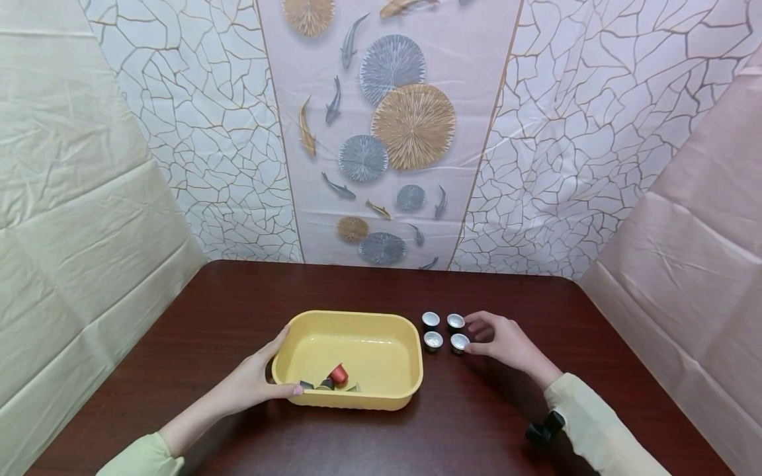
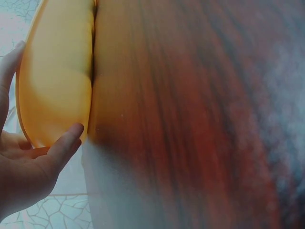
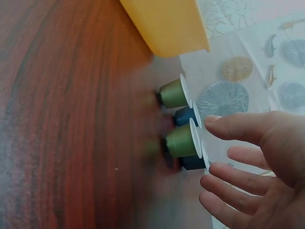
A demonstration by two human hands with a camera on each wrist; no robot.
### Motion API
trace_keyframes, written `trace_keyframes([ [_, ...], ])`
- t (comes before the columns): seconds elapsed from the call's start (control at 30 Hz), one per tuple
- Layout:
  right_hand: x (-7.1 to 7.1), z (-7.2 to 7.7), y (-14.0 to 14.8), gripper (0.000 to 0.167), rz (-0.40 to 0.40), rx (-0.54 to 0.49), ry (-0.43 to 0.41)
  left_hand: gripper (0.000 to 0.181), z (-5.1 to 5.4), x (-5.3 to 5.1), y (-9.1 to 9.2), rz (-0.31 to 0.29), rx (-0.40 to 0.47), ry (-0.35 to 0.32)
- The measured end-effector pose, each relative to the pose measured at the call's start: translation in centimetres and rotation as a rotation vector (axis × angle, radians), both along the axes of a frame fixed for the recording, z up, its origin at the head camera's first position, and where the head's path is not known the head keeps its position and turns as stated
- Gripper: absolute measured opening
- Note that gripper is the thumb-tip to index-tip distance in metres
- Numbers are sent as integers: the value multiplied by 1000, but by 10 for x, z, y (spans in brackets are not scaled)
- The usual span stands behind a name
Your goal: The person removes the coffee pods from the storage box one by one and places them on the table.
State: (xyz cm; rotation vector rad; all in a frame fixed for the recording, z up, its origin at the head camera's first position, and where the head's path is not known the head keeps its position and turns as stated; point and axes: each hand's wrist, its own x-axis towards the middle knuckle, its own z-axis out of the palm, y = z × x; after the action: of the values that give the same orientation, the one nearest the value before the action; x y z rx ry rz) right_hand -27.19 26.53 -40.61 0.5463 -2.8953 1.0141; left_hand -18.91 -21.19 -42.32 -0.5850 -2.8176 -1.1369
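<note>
The left hand (image 1: 256, 380) grips the left end of a yellow tub (image 1: 357, 400), thumb on the near rim, fingers along the far left side; the left wrist view shows that hand (image 2: 35, 162) around the tub's end (image 2: 57, 95). Inside lie a red capsule (image 1: 338, 375) and several darker ones near the front wall. Right of the tub, several silver-lidded capsules (image 1: 432, 340) stand in two rows. The right hand (image 1: 503, 340) is at the right-hand pair, fingers spread apart. From the right wrist, green capsules (image 3: 182, 141) and a blue one (image 3: 185, 115) appear beside that hand (image 3: 257, 162).
The dark wooden table (image 1: 381, 443) reaches back to a patterned cloth backdrop (image 1: 381, 132). Plain cloth hangs at both sides. A small black object (image 1: 544, 428) is at the right sleeve's cuff.
</note>
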Motion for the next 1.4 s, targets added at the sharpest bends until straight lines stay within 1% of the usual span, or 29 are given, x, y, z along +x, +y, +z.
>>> trace_keyframes([
  [0.27,-4,7,0,52,19,14,29,113,-1,0,0,2,-14,13],
  [0.43,-6,17,-5,50,38,29,37,112,-1,-1,0,-1,-12,26],
  [0.53,-7,24,-11,50,54,38,45,112,-1,-1,0,1,-11,25],
  [0.8,-11,41,-34,50,124,55,64,114,-2,-1,0,1,4,-2],
  [1.1,-16,58,-50,50,172,58,81,114,-2,0,1,-1,3,0],
  [1.3,-22,70,-60,51,210,36,88,113,-1,0,0,-2,9,5],
  [1.4,-25,75,-66,53,235,47,87,113,-1,0,0,-2,9,8],
])
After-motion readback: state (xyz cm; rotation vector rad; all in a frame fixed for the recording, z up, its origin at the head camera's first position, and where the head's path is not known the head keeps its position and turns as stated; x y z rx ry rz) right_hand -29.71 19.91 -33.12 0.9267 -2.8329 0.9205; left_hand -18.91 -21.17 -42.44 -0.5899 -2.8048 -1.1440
